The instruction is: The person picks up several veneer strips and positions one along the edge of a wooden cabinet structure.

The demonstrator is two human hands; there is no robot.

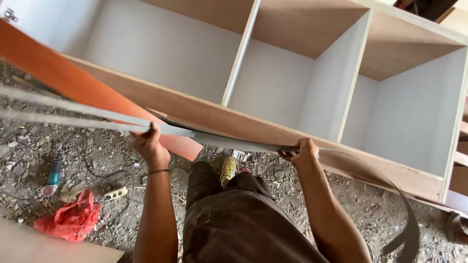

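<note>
A long wooden cabinet (273, 129) lies on its side with white-lined open compartments facing me. My left hand (148, 143) pinches a thin grey laminate strip (73, 113) that runs off to the left. My right hand (302, 152) holds the same grey strip (243, 144) against the cabinet's front edge. Past my right hand the strip curls down to the right (407, 214) toward the floor. An orange laminate strip (68, 80) lies along the cabinet edge behind my left hand.
The floor is gritty rubble with wood chips. A power tool with a blue grip (52, 176), a white extension socket (116, 193) with cables and a red bag (70, 219) lie at left. A pale board (44, 248) sits at bottom left. My knee and a yellow shoe (227, 168) are below.
</note>
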